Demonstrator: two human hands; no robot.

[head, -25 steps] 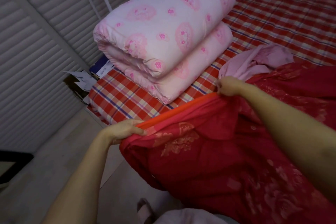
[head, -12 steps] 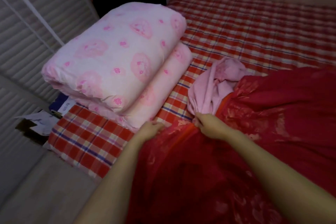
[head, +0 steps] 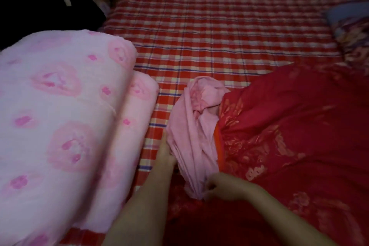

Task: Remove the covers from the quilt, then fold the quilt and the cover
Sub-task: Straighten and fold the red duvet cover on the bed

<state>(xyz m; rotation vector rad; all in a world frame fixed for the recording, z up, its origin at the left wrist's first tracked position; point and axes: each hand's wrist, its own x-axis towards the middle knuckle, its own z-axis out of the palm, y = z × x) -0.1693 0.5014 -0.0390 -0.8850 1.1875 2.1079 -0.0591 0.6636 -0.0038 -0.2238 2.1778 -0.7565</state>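
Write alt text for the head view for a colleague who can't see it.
The right hand pinches the near end of a bunched pink cloth at the edge of the red cover, while the left hand lies against its left side, fingers straight. A folded pink quilt sits to the left on the checked bed.

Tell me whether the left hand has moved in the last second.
Yes: the left hand went forward along the folded quilt, up to the pink cloth.

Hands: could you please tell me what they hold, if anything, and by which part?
The right hand pinches the pink cloth at its bunched near end; left hand touches its left side.
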